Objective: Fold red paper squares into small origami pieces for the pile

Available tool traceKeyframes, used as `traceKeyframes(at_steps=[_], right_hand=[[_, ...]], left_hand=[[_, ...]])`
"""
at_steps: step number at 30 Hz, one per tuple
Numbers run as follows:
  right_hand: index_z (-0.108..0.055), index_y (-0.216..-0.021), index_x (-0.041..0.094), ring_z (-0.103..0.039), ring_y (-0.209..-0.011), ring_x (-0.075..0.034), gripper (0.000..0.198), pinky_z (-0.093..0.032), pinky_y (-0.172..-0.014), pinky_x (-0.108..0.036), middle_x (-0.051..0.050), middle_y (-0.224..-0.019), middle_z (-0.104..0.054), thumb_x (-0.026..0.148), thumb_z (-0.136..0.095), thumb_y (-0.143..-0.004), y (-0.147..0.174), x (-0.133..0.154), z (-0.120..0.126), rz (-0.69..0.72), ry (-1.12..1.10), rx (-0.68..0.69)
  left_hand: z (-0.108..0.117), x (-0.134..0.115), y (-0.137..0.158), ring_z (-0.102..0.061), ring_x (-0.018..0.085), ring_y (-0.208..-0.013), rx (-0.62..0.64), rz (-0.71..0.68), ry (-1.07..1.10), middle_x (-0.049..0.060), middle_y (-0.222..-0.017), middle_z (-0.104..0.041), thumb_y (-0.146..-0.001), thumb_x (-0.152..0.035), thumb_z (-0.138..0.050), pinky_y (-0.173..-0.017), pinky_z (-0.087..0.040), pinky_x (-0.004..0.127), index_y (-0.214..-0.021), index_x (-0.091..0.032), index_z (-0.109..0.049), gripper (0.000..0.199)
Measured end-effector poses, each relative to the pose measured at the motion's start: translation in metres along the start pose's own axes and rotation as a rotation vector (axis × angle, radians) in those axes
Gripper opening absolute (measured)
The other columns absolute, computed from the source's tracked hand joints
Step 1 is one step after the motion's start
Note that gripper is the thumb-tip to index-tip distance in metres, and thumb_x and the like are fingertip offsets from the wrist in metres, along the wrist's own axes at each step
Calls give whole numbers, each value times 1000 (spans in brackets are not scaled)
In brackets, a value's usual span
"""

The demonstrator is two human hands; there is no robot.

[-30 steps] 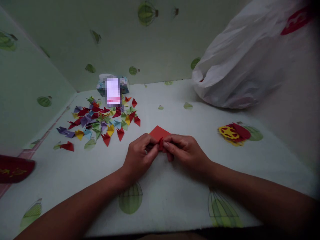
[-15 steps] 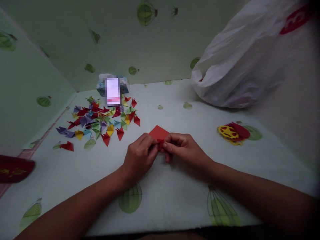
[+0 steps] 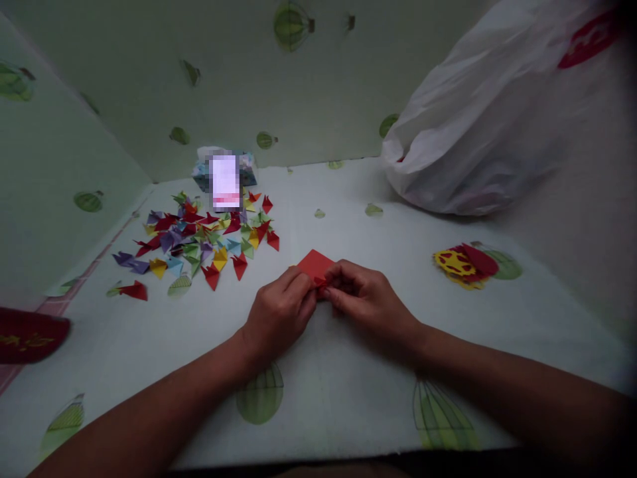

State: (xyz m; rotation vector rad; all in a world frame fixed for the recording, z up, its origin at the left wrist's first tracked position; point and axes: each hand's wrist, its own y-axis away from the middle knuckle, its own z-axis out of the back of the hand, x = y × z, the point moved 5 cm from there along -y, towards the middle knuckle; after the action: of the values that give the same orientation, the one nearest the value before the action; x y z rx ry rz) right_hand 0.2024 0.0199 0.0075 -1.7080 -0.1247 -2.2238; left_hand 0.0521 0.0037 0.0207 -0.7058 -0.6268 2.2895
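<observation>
Between my two hands, near the middle of the table, is a small folded red paper (image 3: 321,282). My left hand (image 3: 286,302) is closed, its thumb and fingers pinching the paper's left side. From the right, my right hand (image 3: 365,292) pinches the other side with thumb and forefinger. Much of the folded piece is hidden by my fingers. Just behind it lies a flat orange-red paper square (image 3: 314,261), one corner pointing away from me. Left of my hands, several folded paper cranes (image 3: 212,275) in red, yellow, green, blue and purple lie heaped together.
A blurred lit screen (image 3: 225,180) stands before a tissue box (image 3: 249,171) behind the cranes. At right are yellow and red paper cut-outs (image 3: 455,263) and a large white plastic bag (image 3: 462,146). A dark red object (image 3: 32,335) sits at the left edge.
My right hand's fingers have shifted slightly up and curled differently at the folded red paper. The lower fingertip that showed beneath it is now tucked away. My left hand has barely moved.
</observation>
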Motion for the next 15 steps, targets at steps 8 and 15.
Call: traceKeyframes(at_steps=[8, 15], right_hand=[[-55, -67, 20, -52, -56, -12, 19, -39, -55, -27, 2, -61, -56, 27, -62, -83, 1, 2, 1, -70, -14, -45], [-52, -71, 21, -51, -47, -11, 24, -39, -50, -25, 3, -52, -59, 36, -66, -84, 0, -13, -2, -316, -340, 12]], left_hand=[[3, -1, -1, -60, 14, -66, -82, -7, 48, 1, -75, -62, -92, -6, -56, -60, -48, 25, -81, -18, -56, 16], [6, 2, -2, -68, 15, -86, -162, -8, 145, 6, -91, -68, -92, -3, -59, -74, -55, 25, -86, -17, -59, 15]])
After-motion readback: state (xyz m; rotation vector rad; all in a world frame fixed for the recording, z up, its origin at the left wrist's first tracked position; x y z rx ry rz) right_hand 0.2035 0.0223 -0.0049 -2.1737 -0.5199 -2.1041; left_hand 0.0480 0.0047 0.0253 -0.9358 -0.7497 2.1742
